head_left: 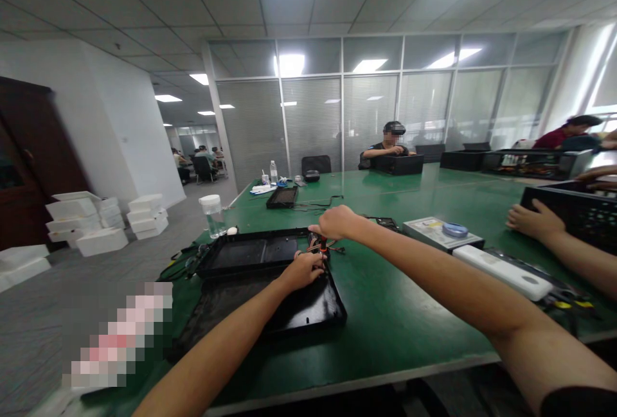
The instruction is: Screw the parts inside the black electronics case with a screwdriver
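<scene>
Near the middle of the head view, my right hand (336, 221) is closed around the top of an upright screwdriver (323, 246) with a red and black handle. My left hand (303, 270) is just below it, fingers pinched close to the tool's lower end; what they grip is too small to make out. Both hands are over the right side of an opened black plastic case (308, 314), whose other half (255, 251) lies behind it. Thin coloured wires (336, 247) show beside the screwdriver. The screwdriver's tip is hidden.
Left of the case are dark cables (186, 256) and a clear jar with a white lid (213, 214). To the right sit a metal box (424, 232) carrying a blue tape roll (454, 230), and a white power strip (501, 272). A co-worker's hand (537, 219) touches a black computer case (578, 218).
</scene>
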Action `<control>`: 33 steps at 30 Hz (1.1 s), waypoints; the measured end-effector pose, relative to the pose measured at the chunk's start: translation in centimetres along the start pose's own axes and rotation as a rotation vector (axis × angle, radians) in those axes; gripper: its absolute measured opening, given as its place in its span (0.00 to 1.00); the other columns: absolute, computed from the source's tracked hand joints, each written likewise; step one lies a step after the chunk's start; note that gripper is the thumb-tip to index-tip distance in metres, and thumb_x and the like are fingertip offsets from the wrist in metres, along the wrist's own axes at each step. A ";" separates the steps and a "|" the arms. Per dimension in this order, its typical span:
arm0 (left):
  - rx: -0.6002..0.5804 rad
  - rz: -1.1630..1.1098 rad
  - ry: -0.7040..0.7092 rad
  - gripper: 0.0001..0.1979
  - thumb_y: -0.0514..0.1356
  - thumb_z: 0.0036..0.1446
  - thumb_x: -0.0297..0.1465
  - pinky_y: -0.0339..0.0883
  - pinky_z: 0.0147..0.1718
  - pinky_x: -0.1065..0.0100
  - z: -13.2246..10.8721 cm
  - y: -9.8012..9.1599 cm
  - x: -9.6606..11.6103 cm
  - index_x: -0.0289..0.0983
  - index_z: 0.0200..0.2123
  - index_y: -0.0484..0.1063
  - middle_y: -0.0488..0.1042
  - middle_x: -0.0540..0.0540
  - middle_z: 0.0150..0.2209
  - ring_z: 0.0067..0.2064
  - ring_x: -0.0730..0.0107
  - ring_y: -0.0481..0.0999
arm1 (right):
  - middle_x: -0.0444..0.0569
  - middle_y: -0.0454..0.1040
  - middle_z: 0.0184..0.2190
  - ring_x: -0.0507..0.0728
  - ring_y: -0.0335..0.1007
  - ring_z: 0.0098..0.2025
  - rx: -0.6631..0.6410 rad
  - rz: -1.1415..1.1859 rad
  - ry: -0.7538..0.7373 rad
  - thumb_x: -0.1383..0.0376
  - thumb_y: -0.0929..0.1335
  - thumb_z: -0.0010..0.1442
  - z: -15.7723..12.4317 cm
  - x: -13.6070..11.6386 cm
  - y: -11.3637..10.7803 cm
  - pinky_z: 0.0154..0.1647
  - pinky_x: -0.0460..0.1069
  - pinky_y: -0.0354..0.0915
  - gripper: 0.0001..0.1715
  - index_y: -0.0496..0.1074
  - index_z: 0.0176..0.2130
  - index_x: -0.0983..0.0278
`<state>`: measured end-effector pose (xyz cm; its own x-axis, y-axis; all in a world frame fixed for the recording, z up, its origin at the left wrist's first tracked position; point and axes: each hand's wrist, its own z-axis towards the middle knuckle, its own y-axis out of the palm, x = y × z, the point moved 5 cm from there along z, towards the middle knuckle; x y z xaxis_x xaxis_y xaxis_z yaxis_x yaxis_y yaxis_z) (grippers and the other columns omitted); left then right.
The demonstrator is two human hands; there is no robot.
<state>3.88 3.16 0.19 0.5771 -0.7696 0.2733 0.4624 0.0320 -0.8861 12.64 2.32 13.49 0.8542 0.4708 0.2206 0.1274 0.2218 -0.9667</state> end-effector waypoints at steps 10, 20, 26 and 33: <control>0.014 -0.039 -0.004 0.17 0.58 0.50 0.24 0.58 0.45 0.66 0.0 -0.2 0.2 0.36 0.45 0.65 0.75 0.47 0.35 0.44 0.65 0.71 | 0.63 0.74 0.37 0.64 0.70 0.40 0.017 0.034 0.026 0.48 0.54 0.58 -1.2 1.1 0.4 0.36 0.53 0.62 0.33 0.70 0.43 0.70; 0.040 0.001 -0.012 0.14 0.58 0.50 0.25 0.57 0.45 0.66 0.0 0.0 0.0 0.37 0.43 0.67 0.75 0.48 0.36 0.43 0.65 0.71 | 0.62 0.74 0.37 0.63 0.71 0.38 0.060 0.047 -0.019 0.48 0.52 0.60 -2.1 1.0 0.8 0.35 0.52 0.61 0.32 0.67 0.44 0.69; 0.005 0.008 -0.003 0.15 0.58 0.51 0.26 0.56 0.46 0.65 0.0 0.3 -0.2 0.37 0.44 0.66 0.74 0.48 0.36 0.43 0.66 0.71 | 0.62 0.73 0.37 0.64 0.70 0.38 0.031 0.040 -0.020 0.46 0.52 0.58 -1.8 1.3 0.9 0.34 0.52 0.61 0.35 0.68 0.42 0.69; -0.018 0.069 -0.025 0.20 0.62 0.48 0.30 0.55 0.46 0.64 0.2 0.9 -1.1 0.38 0.46 0.65 0.73 0.47 0.39 0.44 0.63 0.70 | 0.60 0.74 0.32 0.61 0.70 0.35 0.129 0.013 -0.101 0.45 0.52 0.58 -1.3 2.1 1.2 0.32 0.50 0.59 0.35 0.72 0.31 0.68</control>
<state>3.86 4.19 -0.85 0.6242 -0.7495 0.2205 0.4085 0.0725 -0.9099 15.18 2.47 12.64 0.7992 0.5568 0.2266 0.0456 0.3197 -0.9464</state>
